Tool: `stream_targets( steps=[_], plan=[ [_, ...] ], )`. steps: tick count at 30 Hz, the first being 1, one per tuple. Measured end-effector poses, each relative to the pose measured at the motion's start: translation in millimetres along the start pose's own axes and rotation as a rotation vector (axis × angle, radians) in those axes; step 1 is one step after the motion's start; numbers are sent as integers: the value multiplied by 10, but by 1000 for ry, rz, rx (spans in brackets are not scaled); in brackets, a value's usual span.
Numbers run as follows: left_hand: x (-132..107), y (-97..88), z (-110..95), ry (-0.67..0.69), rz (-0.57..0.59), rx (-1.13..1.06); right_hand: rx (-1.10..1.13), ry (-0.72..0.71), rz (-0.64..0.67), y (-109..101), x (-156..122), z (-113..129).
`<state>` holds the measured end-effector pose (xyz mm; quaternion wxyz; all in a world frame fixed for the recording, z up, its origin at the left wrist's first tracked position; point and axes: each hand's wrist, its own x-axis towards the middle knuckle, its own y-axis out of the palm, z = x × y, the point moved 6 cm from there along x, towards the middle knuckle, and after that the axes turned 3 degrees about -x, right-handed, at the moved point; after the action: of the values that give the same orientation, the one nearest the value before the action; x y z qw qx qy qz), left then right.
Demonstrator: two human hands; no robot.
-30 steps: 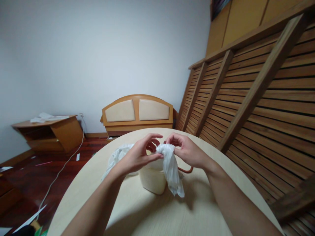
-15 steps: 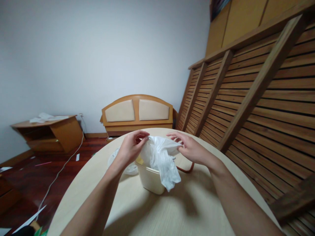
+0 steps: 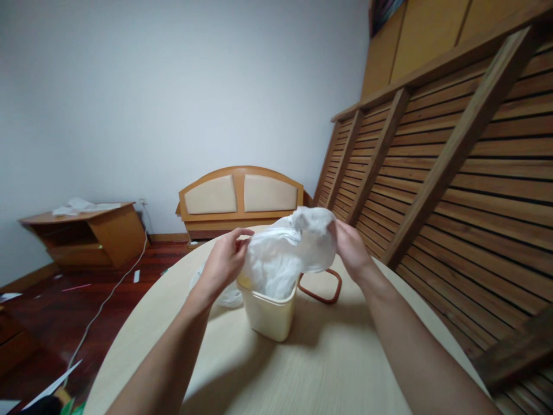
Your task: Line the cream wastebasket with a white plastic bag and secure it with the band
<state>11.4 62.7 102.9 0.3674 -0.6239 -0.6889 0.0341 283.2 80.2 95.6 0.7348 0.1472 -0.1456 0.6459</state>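
A thin white plastic bag [image 3: 276,259] bulges up out of a small cream trash bin [image 3: 268,317], which stands upright on the round table [image 3: 328,374]. My left hand [image 3: 227,256] pinches the bag's left edge above the bin's rim. On the other side, my right hand [image 3: 351,245] grips the top right part of the bag and holds it out to the right; some of its fingers are behind the plastic. A brown rounded ring frame [image 3: 322,298] lies flat on the table, right of the bin and under the stretched bag.
Another clear-white plastic bag [image 3: 231,298] lies on the table left of the bin, partly behind my left forearm. Slatted wooden panels [image 3: 432,190] lean close on the right. A headboard [image 3: 242,196] stands behind the table. A cable [image 3: 103,305] crosses the floor at left.
My right hand has moved right and slightly up, drawing the bag with it. The flap that hung over the bin's front is now lifted, and more of the brown frame shows.
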Motion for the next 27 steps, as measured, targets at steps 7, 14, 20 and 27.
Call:
stream_targets(
  steps=[7, 14, 20, 27],
  plan=[
    [-110, 237, -213, 209, 79, -83, 50, 50, 191, 161, -51, -12],
    [-175, 363, -434, 286, 136, -263, 43, -41, 527, 484, -268, 192],
    [-76, 83, -302, 8, -89, -724, -12, 32, 399, 350, -164, 85],
    [4, -49, -194, -119, -184, -974, -338, -192, 4, 25, 29, 47]
  ],
)
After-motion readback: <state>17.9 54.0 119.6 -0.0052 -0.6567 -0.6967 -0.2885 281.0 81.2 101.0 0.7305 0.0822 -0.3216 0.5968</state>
